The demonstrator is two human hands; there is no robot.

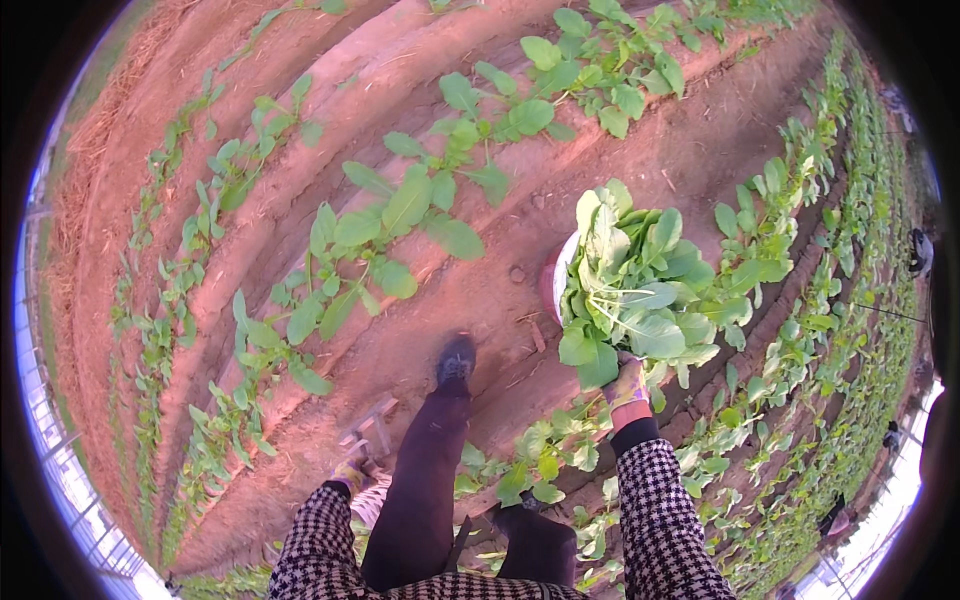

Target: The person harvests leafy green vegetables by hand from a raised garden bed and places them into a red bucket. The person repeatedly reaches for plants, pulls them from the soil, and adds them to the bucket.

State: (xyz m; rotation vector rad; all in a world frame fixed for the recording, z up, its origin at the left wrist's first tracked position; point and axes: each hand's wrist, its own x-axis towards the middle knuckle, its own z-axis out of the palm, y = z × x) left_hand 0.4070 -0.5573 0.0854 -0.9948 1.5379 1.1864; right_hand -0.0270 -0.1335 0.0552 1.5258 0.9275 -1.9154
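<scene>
My right hand (627,384), in a patterned glove, is closed at the near side of a bucket (556,279) with a pale inside and a reddish outer wall. Leaves hide most of the rim and the exact grip. Cut leafy greens (637,277) are heaped above the bucket, some with their pale stems lying on top. Low beside my left leg, my gloved left hand (355,475) grips a small stool with wooden legs (369,427) and what looks like a striped seat (371,501). My sleeve and leg partly cover the stool.
Leafy plants (405,206) grow in a row ahead and to the left. Denser rows (795,352) run along the right. My dark shoe (456,358) stands on the soil path (495,330) between them. More plants (536,457) grow near my other foot. Dry straw (97,150) lies far left.
</scene>
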